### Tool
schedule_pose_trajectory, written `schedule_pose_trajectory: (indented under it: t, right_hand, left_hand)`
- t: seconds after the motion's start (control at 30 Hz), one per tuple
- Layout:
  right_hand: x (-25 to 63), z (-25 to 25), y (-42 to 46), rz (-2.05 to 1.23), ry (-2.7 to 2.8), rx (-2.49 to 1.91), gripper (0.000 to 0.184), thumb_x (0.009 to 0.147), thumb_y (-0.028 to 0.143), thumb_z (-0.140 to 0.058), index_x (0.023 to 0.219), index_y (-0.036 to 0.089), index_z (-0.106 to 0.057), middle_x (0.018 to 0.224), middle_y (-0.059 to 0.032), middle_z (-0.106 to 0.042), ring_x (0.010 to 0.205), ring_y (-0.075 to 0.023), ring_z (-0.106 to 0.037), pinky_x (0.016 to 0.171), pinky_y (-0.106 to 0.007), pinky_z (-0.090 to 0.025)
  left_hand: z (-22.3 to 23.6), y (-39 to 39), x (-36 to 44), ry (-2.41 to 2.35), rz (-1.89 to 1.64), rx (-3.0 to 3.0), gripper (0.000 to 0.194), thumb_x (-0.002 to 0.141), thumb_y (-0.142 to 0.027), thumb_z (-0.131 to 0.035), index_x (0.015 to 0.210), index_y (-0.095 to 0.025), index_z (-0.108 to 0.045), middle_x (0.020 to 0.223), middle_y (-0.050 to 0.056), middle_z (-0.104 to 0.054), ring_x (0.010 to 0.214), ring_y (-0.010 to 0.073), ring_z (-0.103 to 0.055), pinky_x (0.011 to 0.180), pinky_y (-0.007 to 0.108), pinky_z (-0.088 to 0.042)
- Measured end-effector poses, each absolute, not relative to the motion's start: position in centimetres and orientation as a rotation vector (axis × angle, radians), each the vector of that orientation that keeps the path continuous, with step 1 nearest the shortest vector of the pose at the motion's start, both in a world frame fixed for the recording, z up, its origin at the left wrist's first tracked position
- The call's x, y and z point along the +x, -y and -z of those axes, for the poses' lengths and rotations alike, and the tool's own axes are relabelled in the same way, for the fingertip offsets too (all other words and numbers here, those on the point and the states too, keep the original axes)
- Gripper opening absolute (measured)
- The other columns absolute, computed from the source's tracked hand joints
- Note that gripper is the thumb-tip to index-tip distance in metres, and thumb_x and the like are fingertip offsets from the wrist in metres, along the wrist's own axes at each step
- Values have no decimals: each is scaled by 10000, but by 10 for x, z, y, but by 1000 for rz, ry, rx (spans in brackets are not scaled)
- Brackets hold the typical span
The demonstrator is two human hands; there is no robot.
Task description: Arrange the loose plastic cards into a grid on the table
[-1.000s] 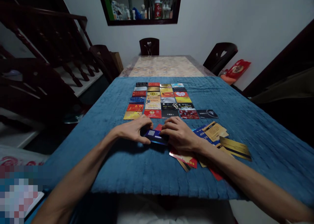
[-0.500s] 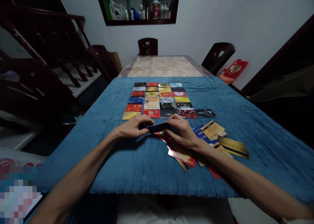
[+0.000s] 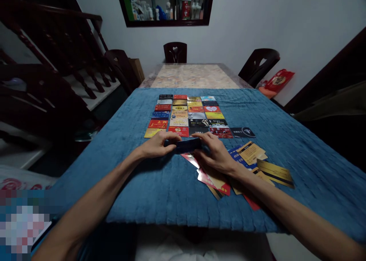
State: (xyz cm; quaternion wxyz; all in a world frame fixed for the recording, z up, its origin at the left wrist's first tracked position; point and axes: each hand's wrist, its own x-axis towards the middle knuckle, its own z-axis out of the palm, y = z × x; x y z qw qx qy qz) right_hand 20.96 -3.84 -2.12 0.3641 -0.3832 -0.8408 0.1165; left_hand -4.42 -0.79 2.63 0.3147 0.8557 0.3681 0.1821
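A dark blue card point(image 3: 188, 146) is held tilted above the blue cloth, gripped at its two short ends. My left hand point(image 3: 159, 144) pinches its left end between thumb and fingers. On its right end, my right hand point(image 3: 215, 151) is closed the same way. Just beyond my hands lie rows of cards point(image 3: 179, 120) in red, gold, black and other colours, set edge to edge. One black card point(image 3: 242, 132) lies at the right end of the nearest row. Under and beside my right forearm is a loose, overlapping pile of cards point(image 3: 251, 152), partly hidden by that arm.
The blue cloth point(image 3: 137, 192) covers the near part of a table, whose marble-patterned top point(image 3: 188, 76) shows at the far end. Dark wooden chairs point(image 3: 175, 52) stand around it. A red bag point(image 3: 281, 82) is by the right wall; a stair railing point(image 3: 57, 36) rises at left.
The dark blue card has tilted so that more of its face shows. Both hands keep hold of it. The whole view has shifted slightly.
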Motion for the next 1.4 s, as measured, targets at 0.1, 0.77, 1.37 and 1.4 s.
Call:
schedule_pose_trajectory:
  t: [0.1,0.77,1.37,1.4]
  right_hand:
    - [212,22,37,-299,2189,-998,481,873,196,-619,1343,252,-530,1058,-94,-621,961,-264,-596,839,-445,-509]
    - [213,21,38,-204,2250,-1068,472,837,185,-634,1303,219,-561,1031,-100,-680,918,-266,-574,787,-406,-452]
    - [212,22,38,-202,2278,-1088,390,895,170,-629,1280,226,-603,1072,-98,-716,926,-256,-584,802,-393,-432]
    - [213,22,38,-215,2269,-1087,379,901,161,-616,1274,225,-609,1065,-97,-718,917,-253,-586,798,-390,-435]
  left_hand:
    - [-26,7,-44,-966,-482,2250,226,833,-186,-547,1011,-185,-688,954,53,-722,899,177,-652,864,359,-537]
    - [-19,5,-45,-987,-513,2293,248,861,-199,-531,1081,-178,-644,831,10,-661,790,149,-601,770,317,-511]
    - [-19,11,-41,-1023,-537,2381,273,863,-143,-515,1101,-190,-637,978,44,-723,849,164,-651,824,339,-517]
    - [-19,11,-40,-1027,-541,2379,273,866,-137,-512,1104,-188,-636,983,44,-725,852,163,-653,825,339,-518]
